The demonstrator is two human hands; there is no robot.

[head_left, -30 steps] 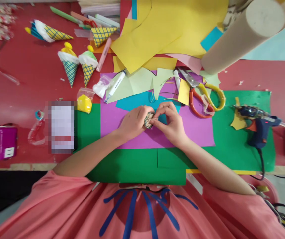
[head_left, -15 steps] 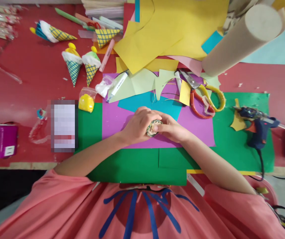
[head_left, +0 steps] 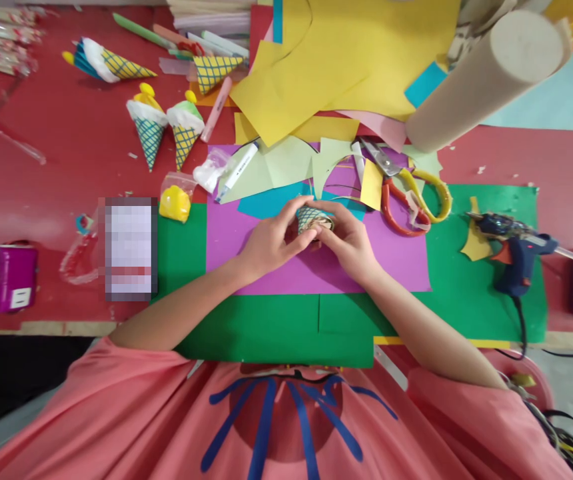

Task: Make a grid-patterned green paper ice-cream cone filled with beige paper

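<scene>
A small pale paper cone [head_left: 310, 215] with a dark criss-cross pattern is held between my two hands, its open end tilted towards me. My left hand [head_left: 282, 233] wraps the cone's left side, fingers behind it and thumb at its rim. On the other side my right hand [head_left: 349, 237] grips it, with the thumb pressed at the mouth; something crumpled and pale shows inside. The cone's tip is hidden by my fingers. Below my hands lies a purple sheet [head_left: 386, 267], with a blue sheet [head_left: 256, 200] just behind them.
Scissors [head_left: 391, 170] and a marker [head_left: 239, 170] lie beyond my hands. A glue gun [head_left: 514, 257] rests at right on green card [head_left: 276, 327]. Finished paper ice-cream cones [head_left: 149, 130], a bag of yellow clay [head_left: 175, 202] and a blurred-out screen [head_left: 130, 250] are at left. A cardboard tube [head_left: 471, 93] stands behind.
Both hands have moved slightly away from me with the cone. It has been tipped, so its patterned side now shows, and my left thumb has come to the rim.
</scene>
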